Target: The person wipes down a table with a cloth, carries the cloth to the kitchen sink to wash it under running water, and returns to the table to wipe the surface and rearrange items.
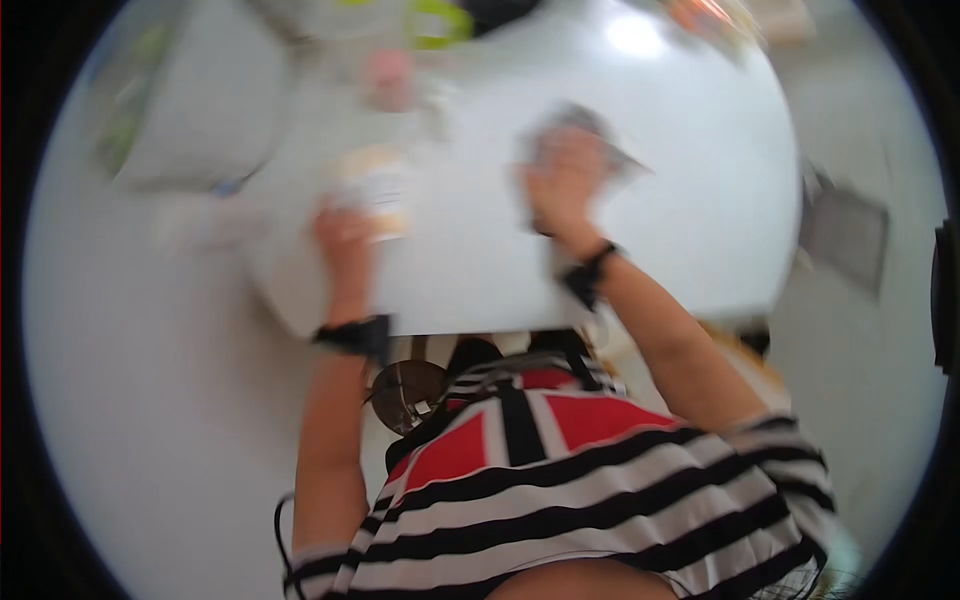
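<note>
My left hand point(343, 238) is at the left part of the white table point(470, 270), closed on the near left side of a pale container with a yellowish top and a light label point(380, 190). Further right, my right hand point(566, 185) lies over a dark grey cloth point(590, 122), pressing it on the table surface. A corner of the cloth sticks out to the right of the fingers. Both hands are blurred by motion, and the fingertips of the right one are hard to make out.
Beyond the container stands a pink object point(389, 80). A bright green item point(438, 22) is at the far edge, with an orange-red packet point(705, 15) at the far right. A grey stool point(846, 235) stands right of the table.
</note>
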### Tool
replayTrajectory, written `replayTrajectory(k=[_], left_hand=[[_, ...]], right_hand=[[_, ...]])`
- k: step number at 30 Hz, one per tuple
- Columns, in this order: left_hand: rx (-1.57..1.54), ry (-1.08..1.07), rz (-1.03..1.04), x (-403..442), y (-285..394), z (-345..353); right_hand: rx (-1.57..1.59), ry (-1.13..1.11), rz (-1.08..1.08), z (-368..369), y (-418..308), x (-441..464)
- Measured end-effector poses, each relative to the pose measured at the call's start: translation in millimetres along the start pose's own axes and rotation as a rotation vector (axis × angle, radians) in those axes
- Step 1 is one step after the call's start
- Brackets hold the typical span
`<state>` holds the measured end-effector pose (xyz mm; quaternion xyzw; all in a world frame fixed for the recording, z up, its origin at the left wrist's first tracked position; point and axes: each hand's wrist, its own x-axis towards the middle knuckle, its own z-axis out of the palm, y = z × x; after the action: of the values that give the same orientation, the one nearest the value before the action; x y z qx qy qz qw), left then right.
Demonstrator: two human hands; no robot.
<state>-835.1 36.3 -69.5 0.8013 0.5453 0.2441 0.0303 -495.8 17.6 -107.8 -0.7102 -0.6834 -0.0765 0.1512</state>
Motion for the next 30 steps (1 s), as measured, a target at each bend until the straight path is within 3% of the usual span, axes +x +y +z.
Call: replayTrajectory(k=[3, 4, 5, 7, 10, 13, 15, 17, 18, 20, 21, 22, 23, 24, 25, 27, 28, 29, 30], left_hand=[[0.246, -0.032, 0.021, -2, -56, 8], [0.126, 0.024, -0.131, 7, -45, 11], [0.234, -0.088, -0.314, 6, -49, 13], [0.256, -0.148, -0.352, 5, -59, 9], [0.199, -0.139, -0.391, 20, -63, -12], [0.132, -0.170, -0.470, 31, -61, -24], [0.126, -0.179, -0.475, 39, -72, -13], [0.213, -0.144, -0.419, 37, -120, 9], [0.230, -0.133, -0.418, 41, -108, -3], [0.495, -0.225, -0.753, 56, -62, -26], [0.510, -0.212, -0.754, 55, -71, -29], [0.531, -0.187, -0.771, 53, -87, -24], [0.550, -0.162, -0.796, 50, -93, -25], [0.537, -0.206, -0.840, 56, -76, -32], [0.550, -0.193, -0.848, 60, -72, -35], [0.588, -0.157, -0.755, 63, -81, -41], [0.589, -0.126, -0.736, 52, -69, -70], [0.600, -0.087, -0.524, 26, -97, -78], [0.621, -0.020, -0.284, 34, -133, -86]], right_hand=[[0.288, -0.170, -0.171, 4, -64, -3], [0.462, -0.183, -0.166, 10, -79, -15], [0.643, -0.325, -0.144, -12, -83, -14], [0.545, -0.124, -0.190, -4, -100, -33], [0.489, -0.024, -0.316, 1, -92, -36], [0.584, -0.044, -0.201, 5, -58, -59], [0.524, 0.075, -0.106, 12, -6, -70], [0.323, 0.023, 0.077, 5, 55, -79], [0.179, 0.017, 0.083, 4, 87, -82], [-0.061, 0.005, 0.162, -12, 161, -91], [-0.088, -0.179, 0.308, -41, 197, -90], [-0.160, -0.170, 0.474, -56, 234, -91], [-0.432, -0.404, 0.461, -85, 268, -94], [-0.255, -0.033, 0.655, -57, 328, -107], [-0.244, 0.042, 0.756, -60, 362, -109], [-0.257, -0.041, 0.997, -81, 405, -103], [-0.236, -0.012, 0.999, -73, 408, -99], [-0.354, -0.154, 1.040, -110, 379, -84], [-0.618, -0.273, 0.852, -91, 428, -116]])
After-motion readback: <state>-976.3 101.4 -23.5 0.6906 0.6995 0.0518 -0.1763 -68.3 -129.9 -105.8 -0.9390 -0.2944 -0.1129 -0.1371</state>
